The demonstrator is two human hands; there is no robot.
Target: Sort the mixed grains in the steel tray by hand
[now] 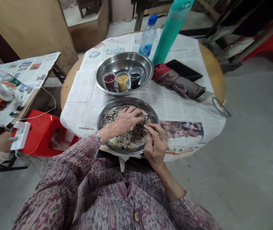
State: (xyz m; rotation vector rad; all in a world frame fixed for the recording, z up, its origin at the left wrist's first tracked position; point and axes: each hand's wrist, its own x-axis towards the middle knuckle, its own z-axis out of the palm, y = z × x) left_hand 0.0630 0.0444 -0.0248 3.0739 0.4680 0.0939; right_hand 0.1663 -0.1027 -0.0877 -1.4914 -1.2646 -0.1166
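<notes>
A shallow steel basin [127, 101] in front of me holds mixed grains [127, 142], mostly white with dark, red and yellow ones among them. My left hand [127, 120] rests on the grains, its fingers spread and holding nothing. Over the basin's right rim, my right hand [156, 143] has its thumb and forefinger pinched together; whatever is between them is too small to make out. Behind stands a second steel basin [117, 62]. Inside it are three clear cups: a cup of dark red beans [109, 83], a cup of yellow kernels [122, 83] and a cup of black beans [135, 80].
Newspaper [79, 108] covers the round table. A blue-capped bottle [148, 36], a tall teal bottle [171, 32], a folded umbrella [179, 83] and a dark flat device [184, 69] lie or stand beyond. Left are a red stool [40, 137], a power strip [21, 135] and another person's leg.
</notes>
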